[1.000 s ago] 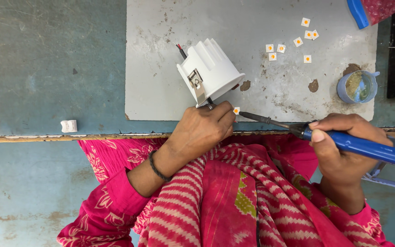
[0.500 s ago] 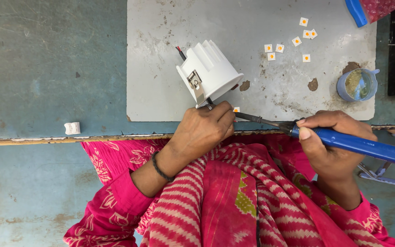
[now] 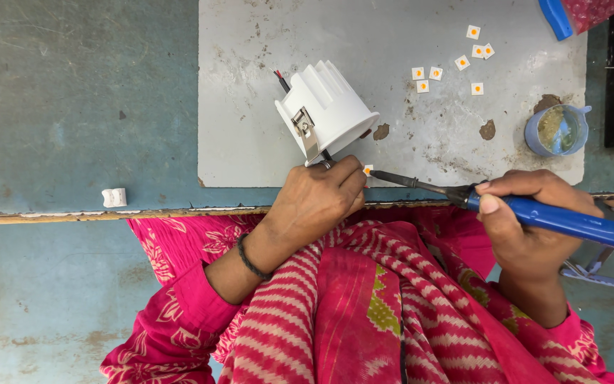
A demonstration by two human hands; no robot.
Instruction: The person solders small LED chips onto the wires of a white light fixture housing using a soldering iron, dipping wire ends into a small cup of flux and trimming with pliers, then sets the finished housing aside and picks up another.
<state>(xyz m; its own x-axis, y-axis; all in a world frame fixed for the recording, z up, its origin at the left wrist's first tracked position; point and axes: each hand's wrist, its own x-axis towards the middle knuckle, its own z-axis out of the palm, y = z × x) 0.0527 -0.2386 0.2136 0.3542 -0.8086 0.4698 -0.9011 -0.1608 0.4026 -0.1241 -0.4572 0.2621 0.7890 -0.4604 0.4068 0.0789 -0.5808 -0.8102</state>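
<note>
Nearest the camera: lap draped in pink-and-red striped cloth (image 3: 364, 306) with a green motif; pink floral sleeves on both forearms; a dark bangle (image 3: 250, 259) on the left wrist.

Left hand (image 3: 318, 199): rested at the near edge of the table, fingers curled and pressed together, fingertips pinching or pinning a small square LED chip (image 3: 369, 169), white with an orange centre. A ring showed on one finger. The chip lay on the grey mat (image 3: 250, 107), just beside the base of the lamp housing.

Right hand (image 3: 524, 217): closed in a full grip round the blue handle of a soldering iron (image 3: 570, 222), thumb laid along the top. The iron lay nearly level, its dark metal tip (image 3: 385, 176) pointing left and touching or almost touching the chip; which of the two could not be told.

Just beyond the left hand: white ribbed downlight housing (image 3: 328, 107), lying tilted on the mat, a metal spring clip on its side, red and black wires at its far end.

Right side of mat: small blue pot (image 3: 557, 130) with dull brownish contents, near two brown stains.

Far right of mat: seven loose LED chips (image 3: 449, 67) of the same kind, scattered in a loose group, well apart from the hands.

Left, off the mat: small white plastic piece (image 3: 114, 197) on the blue-grey table (image 3: 72, 92) near its worn edge.

Top right corner: a blue object (image 3: 554, 16), partly cut off
</note>
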